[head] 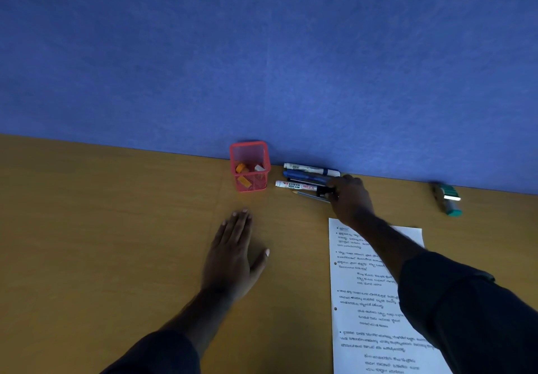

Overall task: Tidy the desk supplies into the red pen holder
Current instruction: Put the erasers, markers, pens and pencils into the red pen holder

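A red mesh pen holder (249, 146) stands at the desk's back edge against the blue partition, with orange and white erasers inside. To its right lies a row of pens and markers: a white marker with a blue cap (308, 168), a blue pen (302, 174), a white board marker (294, 185) and a pencil (307, 195). My right hand (350, 196) reaches over their right ends, fingers curled onto them; whether it grips any is unclear. My left hand (233, 254) lies flat on the desk in front of the holder, fingers together, holding nothing.
A printed sheet of paper (369, 301) lies at the front right, partly under my right arm. A green stapler-like object (448, 199) sits at the far right near the partition. The brown wooden desk (116, 228) stretches left.
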### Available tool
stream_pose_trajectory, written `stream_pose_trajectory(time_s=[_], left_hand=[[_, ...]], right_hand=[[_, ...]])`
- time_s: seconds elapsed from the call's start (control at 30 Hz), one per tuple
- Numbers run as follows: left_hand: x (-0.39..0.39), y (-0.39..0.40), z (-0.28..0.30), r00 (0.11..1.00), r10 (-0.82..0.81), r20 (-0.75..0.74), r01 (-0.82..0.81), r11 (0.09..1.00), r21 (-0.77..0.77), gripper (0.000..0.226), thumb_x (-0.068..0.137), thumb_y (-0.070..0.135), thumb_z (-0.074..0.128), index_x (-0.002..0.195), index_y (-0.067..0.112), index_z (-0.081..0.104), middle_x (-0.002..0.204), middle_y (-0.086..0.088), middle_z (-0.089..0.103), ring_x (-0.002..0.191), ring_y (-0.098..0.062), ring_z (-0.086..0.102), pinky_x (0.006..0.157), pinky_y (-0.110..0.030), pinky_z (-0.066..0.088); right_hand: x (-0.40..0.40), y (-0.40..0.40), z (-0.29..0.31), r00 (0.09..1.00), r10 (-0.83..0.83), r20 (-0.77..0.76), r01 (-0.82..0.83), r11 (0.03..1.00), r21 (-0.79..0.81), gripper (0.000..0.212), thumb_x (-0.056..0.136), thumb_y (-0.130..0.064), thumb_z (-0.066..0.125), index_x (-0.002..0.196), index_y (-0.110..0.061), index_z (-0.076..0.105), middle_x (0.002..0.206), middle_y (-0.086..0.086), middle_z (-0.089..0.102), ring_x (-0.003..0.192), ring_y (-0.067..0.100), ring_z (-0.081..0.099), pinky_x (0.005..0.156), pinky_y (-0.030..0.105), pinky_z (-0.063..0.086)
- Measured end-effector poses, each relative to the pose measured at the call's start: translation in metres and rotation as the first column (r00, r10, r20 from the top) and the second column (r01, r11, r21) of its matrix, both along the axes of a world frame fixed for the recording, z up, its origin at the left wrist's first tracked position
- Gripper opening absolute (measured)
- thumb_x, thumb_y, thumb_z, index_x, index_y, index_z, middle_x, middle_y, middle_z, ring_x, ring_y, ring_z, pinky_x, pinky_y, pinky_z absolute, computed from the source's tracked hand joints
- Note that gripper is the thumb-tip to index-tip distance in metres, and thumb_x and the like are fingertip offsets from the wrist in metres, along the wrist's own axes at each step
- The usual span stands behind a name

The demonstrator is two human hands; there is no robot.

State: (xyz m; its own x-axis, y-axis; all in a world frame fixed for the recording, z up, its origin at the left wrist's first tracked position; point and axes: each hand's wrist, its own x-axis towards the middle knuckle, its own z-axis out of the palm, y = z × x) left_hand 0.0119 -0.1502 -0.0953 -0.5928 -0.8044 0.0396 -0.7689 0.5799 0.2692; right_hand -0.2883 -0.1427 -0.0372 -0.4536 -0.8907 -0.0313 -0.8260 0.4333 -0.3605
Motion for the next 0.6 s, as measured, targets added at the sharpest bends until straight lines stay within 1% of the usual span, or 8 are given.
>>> stream_pose_trajectory(time_s=[0.07,0.1,0.17,0.27,0.33,0.47,0.53,0.6], left_hand=[[0.000,0.000,0.000,1.000,0.000,-0.008,0.000,1.000,-0.003,0.082,0.097,0.062,0.039,0.158,0.010,0.023,0.167,-0.005,0.018,0.155,-0.019,0.014,0.124,-0.038,0.014],[-0.001,0.000,0.000,1.000,-0.001,-0.009,0.001,1.000,-0.004,0.082,0.097,0.062,0.039,0.158,0.009,0.024,0.167,-0.004,0.019,0.155,-0.020,0.015,0.124,-0.037,0.014],[-0.001,0.000,0.001,1.000,-0.001,-0.008,0.001,1.000,-0.006,0.082,0.097,0.062,0.038,0.158,0.009,0.024,0.167,-0.004,0.018,0.155,-0.020,0.015,0.124,-0.037,0.014],[0.000,0.000,0.001,1.000,0.002,-0.008,-0.002,1.000,-0.006,0.082,0.097,0.062,0.038,0.158,0.010,0.024,0.167,-0.004,0.019,0.155,-0.019,0.014,0.124,-0.037,0.014],[0.000,0.001,0.001,1.000,0.002,-0.013,-0.002,1.000,-0.001,0.082,0.097,0.062,0.038,0.158,0.010,0.023,0.167,-0.004,0.019,0.155,-0.019,0.014,0.125,-0.037,0.014],[0.000,0.001,0.002,1.000,0.003,-0.014,-0.003,1.000,0.004,0.082,0.097,0.063,0.039,0.158,0.011,0.022,0.167,-0.004,0.017,0.155,-0.019,0.014,0.125,-0.036,0.012],[-0.001,0.001,0.002,1.000,0.003,-0.012,-0.003,1.000,0.009,0.082,0.097,0.063,0.037,0.159,0.011,0.021,0.168,-0.004,0.015,0.155,-0.019,0.012,0.125,-0.035,0.011],[-0.001,0.001,0.003,1.000,0.007,0.004,-0.007,1.000,0.016,0.083,0.097,0.065,0.034,0.159,0.012,0.020,0.168,-0.003,0.014,0.155,-0.018,0.010,0.125,-0.036,0.012]], right_hand=[[0.002,0.000,0.003,1.000,0.024,0.010,-0.024,0.999,-0.024,0.023,0.086,-0.017,0.065,0.110,-0.014,0.068,0.104,0.011,0.063,0.102,0.032,0.054,0.080,0.038,0.046],[0.003,0.000,0.006,0.999,0.029,0.043,-0.026,0.998,-0.058,0.023,0.087,-0.016,0.066,0.109,-0.014,0.067,0.104,0.011,0.064,0.101,0.031,0.055,0.081,0.038,0.047],[0.009,-0.002,0.016,0.987,0.025,0.160,0.005,0.983,-0.185,0.019,0.088,-0.014,0.065,0.107,-0.013,0.067,0.102,0.008,0.067,0.097,0.026,0.060,0.080,0.038,0.050],[0.019,-0.008,0.038,0.948,0.027,0.317,0.104,0.916,-0.389,0.017,0.091,-0.011,0.062,0.107,-0.013,0.066,0.097,0.001,0.068,0.089,0.016,0.063,0.078,0.039,0.055],[0.027,-0.016,0.057,0.949,0.048,0.312,0.121,0.857,-0.501,0.021,0.092,-0.012,0.060,0.112,-0.014,0.065,0.103,-0.001,0.067,0.089,0.010,0.061,0.078,0.036,0.055],[0.050,-0.030,0.094,0.958,0.165,0.234,0.046,0.718,-0.695,0.024,0.094,-0.013,0.057,0.117,-0.011,0.062,0.104,-0.006,0.062,0.090,0.014,0.061,0.070,0.024,0.050],[0.063,-0.039,0.105,0.948,0.218,0.232,0.021,0.684,-0.729,0.026,0.093,-0.014,0.059,0.119,-0.013,0.059,0.103,-0.003,0.063,0.089,0.016,0.061,0.068,0.024,0.049],[0.075,-0.048,0.109,0.940,0.267,0.214,-0.027,0.680,-0.732,0.027,0.091,-0.015,0.062,0.118,-0.014,0.058,0.101,-0.001,0.065,0.086,0.016,0.061,0.067,0.025,0.049]])
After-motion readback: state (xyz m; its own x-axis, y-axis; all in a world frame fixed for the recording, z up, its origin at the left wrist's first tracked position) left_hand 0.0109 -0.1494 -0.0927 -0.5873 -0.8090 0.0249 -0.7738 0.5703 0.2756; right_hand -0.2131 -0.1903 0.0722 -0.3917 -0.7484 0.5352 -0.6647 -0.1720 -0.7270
